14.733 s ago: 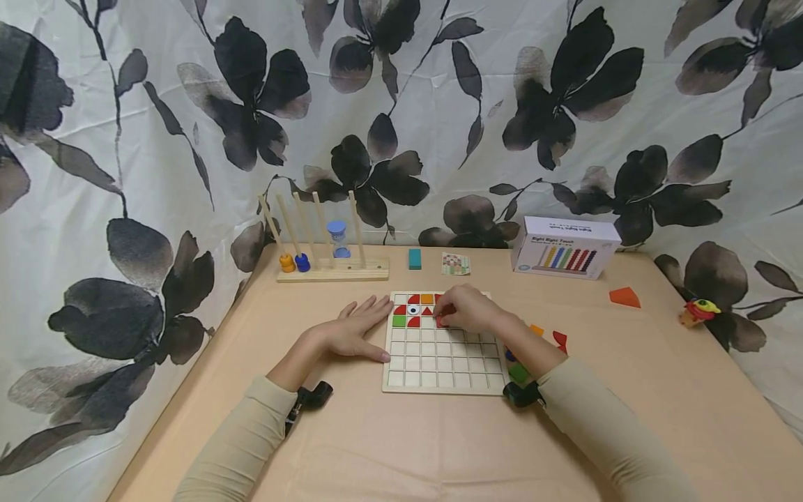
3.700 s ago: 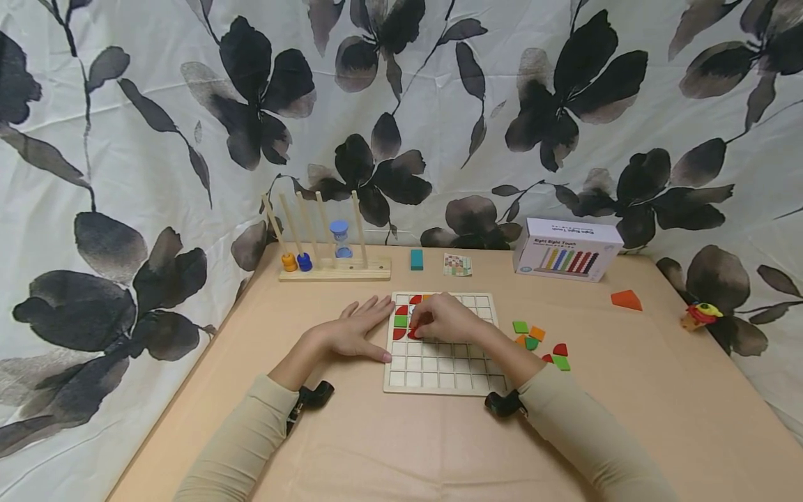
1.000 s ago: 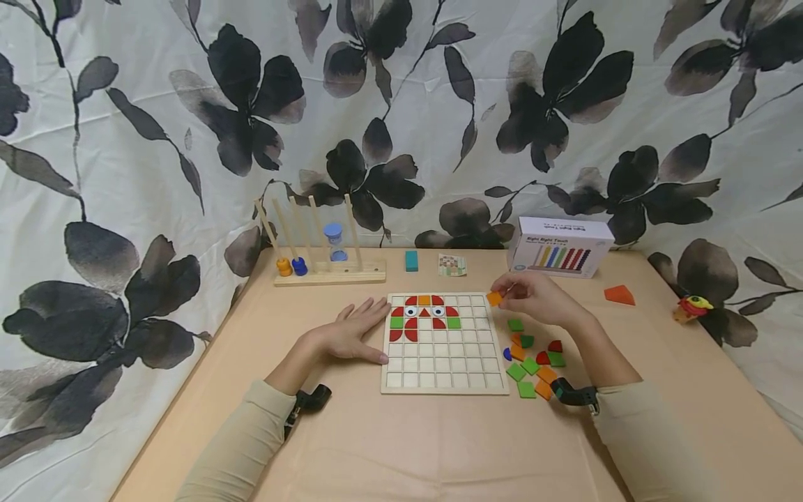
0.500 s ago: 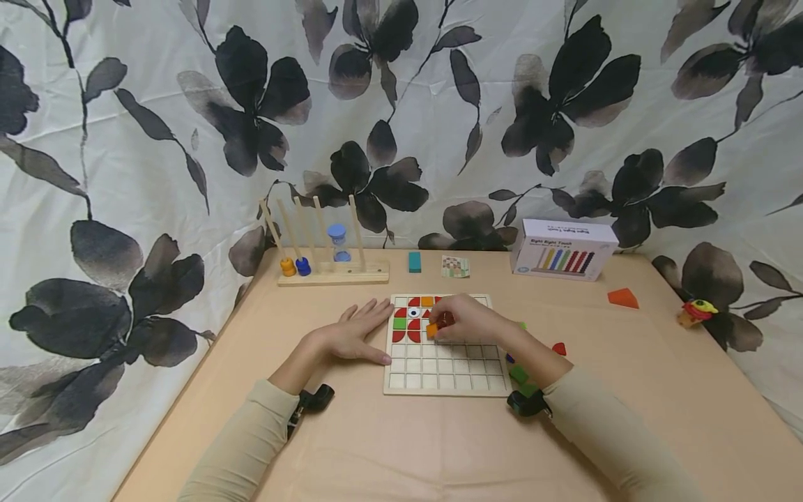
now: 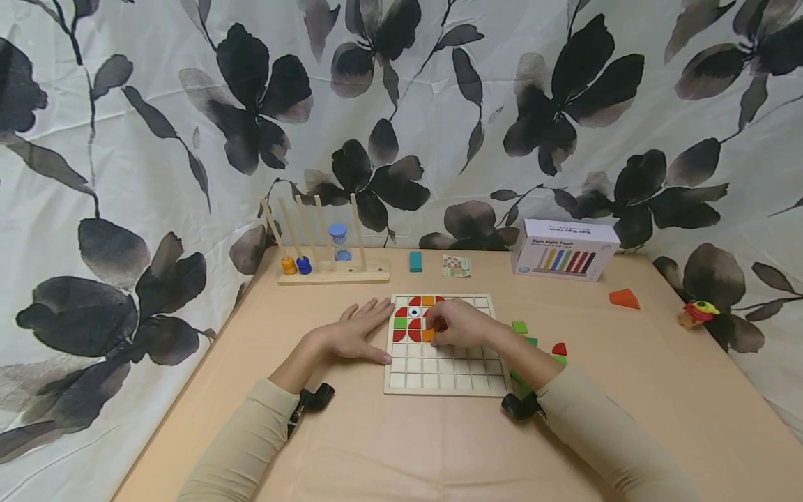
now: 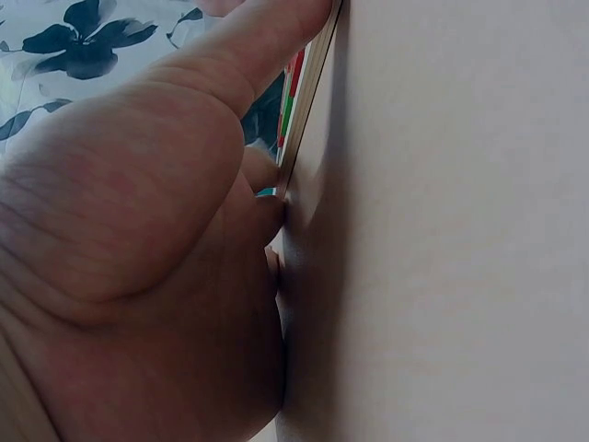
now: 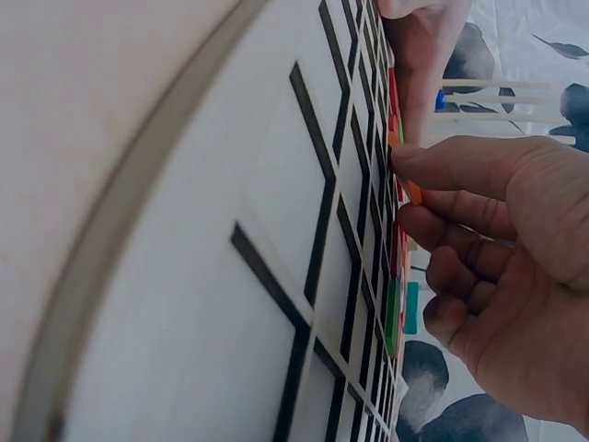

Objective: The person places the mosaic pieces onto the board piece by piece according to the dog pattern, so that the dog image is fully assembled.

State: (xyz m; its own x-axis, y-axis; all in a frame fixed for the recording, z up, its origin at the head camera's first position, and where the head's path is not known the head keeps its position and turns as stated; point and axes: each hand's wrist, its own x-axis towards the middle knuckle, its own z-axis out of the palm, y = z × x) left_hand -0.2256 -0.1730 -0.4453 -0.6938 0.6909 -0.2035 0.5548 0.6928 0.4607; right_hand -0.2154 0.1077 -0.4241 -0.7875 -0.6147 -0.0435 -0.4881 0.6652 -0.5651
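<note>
In the head view a white gridded board lies on the table, with red, green and orange pieces in its upper left cells. My right hand is over it, thumb and forefinger pinching an orange square tile at the board's surface. This tile sits just right of two red rounded pieces; the hand covers part of the pattern. My left hand rests flat, fingers spread, with thumb and fingertips along the board's left edge. In the left wrist view the left thumb reaches the board's wooden side.
Loose green tiles and a red piece lie right of the board, partly behind the right forearm. At the back stand a peg rack, an hourglass, a teal block, a pattern card and a box.
My right hand has carried the orange tile from beyond the board's upper right corner leftward and down onto the grid. More red and green pieces lie on the board than earlier. The left hand stays put.
</note>
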